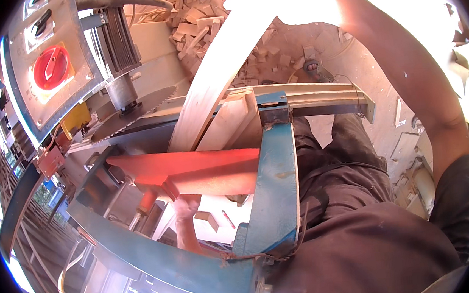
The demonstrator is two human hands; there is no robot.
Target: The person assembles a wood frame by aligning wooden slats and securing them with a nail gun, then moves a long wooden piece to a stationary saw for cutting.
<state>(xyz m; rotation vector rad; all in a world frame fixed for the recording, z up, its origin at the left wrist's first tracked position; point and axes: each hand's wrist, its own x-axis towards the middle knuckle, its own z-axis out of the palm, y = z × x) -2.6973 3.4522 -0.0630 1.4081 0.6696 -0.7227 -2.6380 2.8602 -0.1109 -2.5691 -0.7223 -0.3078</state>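
Observation:
My left hand (186, 206) comes up through the teal machine frame (273, 182), its fingers closed on a reddish handle (169, 189) under a long red metal plate (197, 168). My right arm bends round from the right to the top, where my right hand (303, 3), washed out by glare, grips the far end of a long pale wooden board (210, 79). That board slants down to the red plate. Beside it, shorter wood pieces (227, 122) lie against the frame. A toothed circular saw blade (133, 117) sits left of the board; whether it spins I cannot tell.
At upper left, a control panel (71, 99) carries a red rotary switch (51, 67), with a ribbed motor (113, 46) beside it. Wood offcuts (197, 22) are heaped at the back. A small wood block (206, 219) and red pencil-like stick (228, 219) lie inside the frame.

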